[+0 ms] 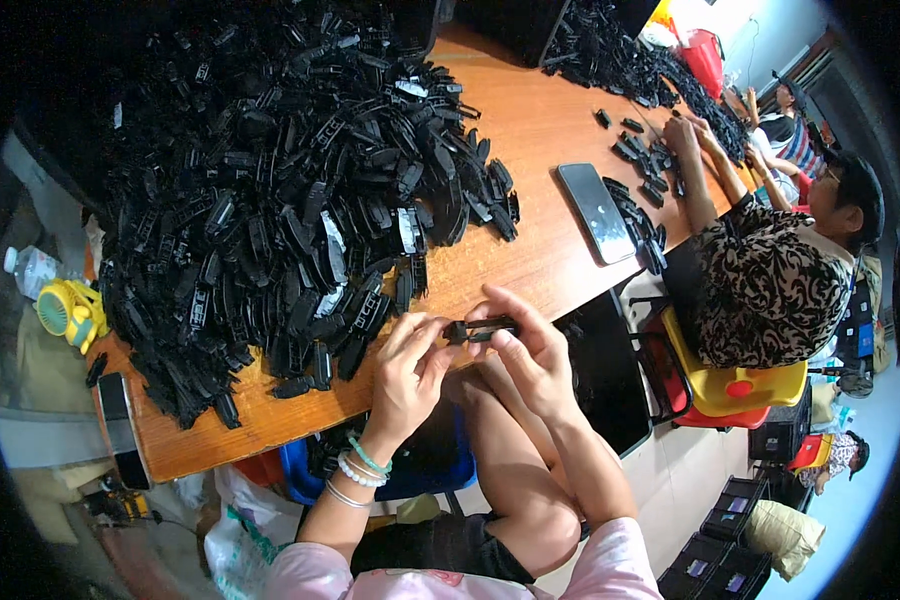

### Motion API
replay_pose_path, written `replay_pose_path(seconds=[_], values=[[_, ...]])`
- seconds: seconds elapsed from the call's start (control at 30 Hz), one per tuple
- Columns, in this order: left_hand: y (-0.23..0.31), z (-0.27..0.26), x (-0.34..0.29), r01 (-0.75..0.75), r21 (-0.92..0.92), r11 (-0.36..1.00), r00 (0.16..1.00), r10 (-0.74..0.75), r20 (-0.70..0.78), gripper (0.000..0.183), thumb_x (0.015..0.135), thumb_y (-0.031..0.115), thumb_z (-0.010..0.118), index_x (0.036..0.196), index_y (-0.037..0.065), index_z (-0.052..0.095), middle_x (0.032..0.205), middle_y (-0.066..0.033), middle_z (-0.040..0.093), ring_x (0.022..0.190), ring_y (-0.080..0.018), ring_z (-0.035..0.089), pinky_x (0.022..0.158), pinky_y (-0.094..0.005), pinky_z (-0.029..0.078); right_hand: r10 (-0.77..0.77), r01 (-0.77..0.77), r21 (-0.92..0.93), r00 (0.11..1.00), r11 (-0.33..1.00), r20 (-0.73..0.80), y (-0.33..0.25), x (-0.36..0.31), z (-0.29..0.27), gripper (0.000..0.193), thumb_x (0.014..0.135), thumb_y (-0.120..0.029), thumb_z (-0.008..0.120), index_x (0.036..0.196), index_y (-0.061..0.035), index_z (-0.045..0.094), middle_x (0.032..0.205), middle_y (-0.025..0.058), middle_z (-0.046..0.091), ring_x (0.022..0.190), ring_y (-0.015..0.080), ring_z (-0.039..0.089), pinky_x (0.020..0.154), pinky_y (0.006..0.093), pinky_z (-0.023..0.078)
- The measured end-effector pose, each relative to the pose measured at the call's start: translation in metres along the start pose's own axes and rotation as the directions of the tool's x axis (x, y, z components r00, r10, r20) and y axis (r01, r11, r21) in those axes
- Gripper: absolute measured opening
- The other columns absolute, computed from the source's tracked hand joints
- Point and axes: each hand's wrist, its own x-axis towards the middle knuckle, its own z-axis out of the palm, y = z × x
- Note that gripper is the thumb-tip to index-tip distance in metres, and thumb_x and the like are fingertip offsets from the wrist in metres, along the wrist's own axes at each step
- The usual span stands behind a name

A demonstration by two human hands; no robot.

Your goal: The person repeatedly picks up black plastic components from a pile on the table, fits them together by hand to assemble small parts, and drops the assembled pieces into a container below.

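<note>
Just off the near edge of the table, both my hands hold a small black plastic part [480,326], long and narrow with an open slot along it. My left hand [410,365] pinches its left end, where a blocky black piece shows between the fingertips. Thumb and fingers of my right hand [540,365] grip the other end. Whether it is one part or two joined cannot be made out. A large heap of similar black plastic parts [270,220] covers the left of the table, beyond my hands.
The wooden table [515,215] bears a phone [595,213] on the right and another phone [115,400] at its left edge, near a yellow fan [70,312]. A blue bin [295,470] stands under the table. A co-worker [770,280] sits at right, hands by more black parts.
</note>
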Motion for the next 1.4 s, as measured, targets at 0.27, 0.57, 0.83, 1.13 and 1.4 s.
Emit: replay_pose_path(seconds=[0.27,0.57,0.83,1.13,1.4], values=[[0.007,-0.002,-0.003,0.191,-0.060,0.980,0.976,-0.183,0.118,0.022,0.086,0.006,0.060,0.102,-0.008,0.057,0.085,-0.0160,0.059,0.065,-0.0245,0.058,0.054,-0.0286,0.046,-0.150,0.230,-0.659,0.973,0.716,0.177,0.000,-0.003,-0.012,0.035,0.087,0.001,0.051,0.121,0.0025,0.052,0.088,0.0151,0.056,0.081,0.0243,0.057,0.071,0.0303,0.045],[0.003,0.000,0.000,-0.003,-0.006,1.000,0.998,0.003,0.065,0.019,0.085,0.005,0.060,0.098,-0.009,0.057,0.081,-0.0178,0.058,0.066,-0.0297,0.058,0.058,-0.0343,0.046,-0.238,0.286,-0.861,0.951,0.421,0.199,0.031,-0.009,-0.012,0.041,0.076,0.004,0.056,0.116,0.0037,0.050,0.087,0.0174,0.054,0.077,0.0338,0.056,0.069,0.0377,0.046],[0.007,-0.003,0.000,0.134,0.012,0.991,0.984,-0.134,0.116,0.018,0.086,0.007,0.059,0.093,-0.009,0.059,0.075,-0.0178,0.057,0.064,-0.0315,0.057,0.057,-0.0344,0.046,-0.182,0.310,-0.881,0.948,0.358,0.259,0.029,-0.009,-0.005,0.043,0.073,0.002,0.056,0.115,0.0043,0.049,0.090,0.0159,0.054,0.082,0.0317,0.056,0.067,0.0395,0.046],[0.015,0.003,0.002,0.172,-0.044,0.984,0.983,-0.169,0.073,0.034,0.082,0.018,0.069,0.101,-0.009,0.062,0.090,-0.0112,0.059,0.071,-0.0162,0.060,0.063,-0.0266,0.048,-0.415,0.297,-0.878,0.901,0.376,0.127,0.020,-0.010,0.007,0.043,0.071,0.000,0.058,0.113,-0.0052,0.059,0.097,0.0094,0.060,0.079,0.0250,0.057,0.067,0.0354,0.048],[0.028,0.011,-0.007,0.503,-0.408,0.761,0.860,-0.486,0.154,0.031,0.087,0.010,0.063,0.111,-0.008,0.059,0.097,-0.0069,0.060,0.084,-0.0120,0.059,0.074,-0.0234,0.047,-0.440,0.280,-0.867,0.895,0.413,0.080,0.020,-0.018,0.004,0.044,0.071,-0.004,0.066,0.114,-0.0052,0.059,0.104,0.0098,0.060,0.077,0.0240,0.057,0.065,0.0338,0.049]])
